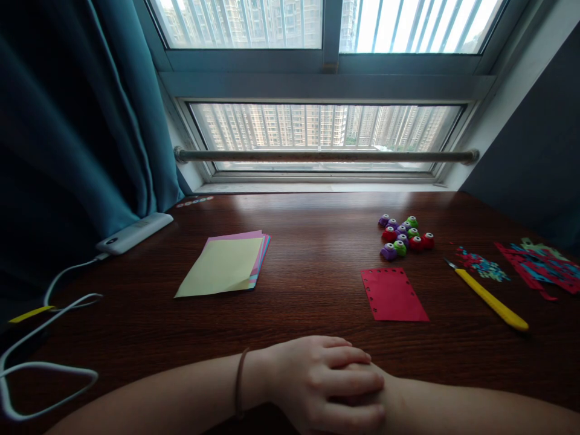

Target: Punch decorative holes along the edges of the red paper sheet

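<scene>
Near the front edge of the table, my left hand [324, 383] lies across my right hand, its fingers slightly apart and draped over the back of it and the wrist. A thin brown band [240, 383] circles the left wrist. Beneath it, my right hand [377, 370] is mostly covered, and its fingers are hidden. Beyond them lies a red sheet of paper [396, 296] with small holes punched along its left and top edges. To its right is a craft knife [492, 299] with a yellow handle, its blade pointing away from me.
A stack of coloured paper [222, 266] with a pale yellow sheet on top lies left. Several small hole punches [402, 232] cluster at back right, near punched confetti [484, 264] and paper scraps [544, 263]. A white power strip [136, 232] and cable [49, 365] lie left, by the curtain.
</scene>
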### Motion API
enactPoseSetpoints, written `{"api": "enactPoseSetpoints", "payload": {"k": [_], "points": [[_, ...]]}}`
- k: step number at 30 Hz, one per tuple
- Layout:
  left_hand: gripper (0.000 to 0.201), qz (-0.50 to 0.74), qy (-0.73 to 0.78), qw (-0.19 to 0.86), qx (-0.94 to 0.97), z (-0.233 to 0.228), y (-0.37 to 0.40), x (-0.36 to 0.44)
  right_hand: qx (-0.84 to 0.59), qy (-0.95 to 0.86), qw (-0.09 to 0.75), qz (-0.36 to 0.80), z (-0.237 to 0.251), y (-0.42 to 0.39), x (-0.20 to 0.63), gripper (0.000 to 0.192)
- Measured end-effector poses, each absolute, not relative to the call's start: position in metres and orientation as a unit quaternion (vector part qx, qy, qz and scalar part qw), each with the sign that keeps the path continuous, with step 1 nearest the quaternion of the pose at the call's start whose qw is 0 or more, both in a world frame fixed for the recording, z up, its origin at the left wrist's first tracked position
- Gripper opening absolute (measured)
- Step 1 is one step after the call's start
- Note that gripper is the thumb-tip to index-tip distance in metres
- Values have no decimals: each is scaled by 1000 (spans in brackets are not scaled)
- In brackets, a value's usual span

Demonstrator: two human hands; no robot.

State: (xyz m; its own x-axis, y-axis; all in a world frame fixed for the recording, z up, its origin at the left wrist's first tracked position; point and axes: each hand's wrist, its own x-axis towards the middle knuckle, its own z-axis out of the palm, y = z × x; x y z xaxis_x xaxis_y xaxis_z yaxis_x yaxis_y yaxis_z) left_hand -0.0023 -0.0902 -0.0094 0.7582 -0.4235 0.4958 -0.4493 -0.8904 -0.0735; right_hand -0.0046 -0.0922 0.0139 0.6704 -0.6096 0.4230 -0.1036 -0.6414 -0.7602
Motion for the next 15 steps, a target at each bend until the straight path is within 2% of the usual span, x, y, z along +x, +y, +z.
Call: {"api": "enactPoseSetpoints", "payload": {"k": [15], "points": [[31,260,-221,1,940,-14,-91,-4,-831,196,418,-310,10,-93,-7,39]]}}
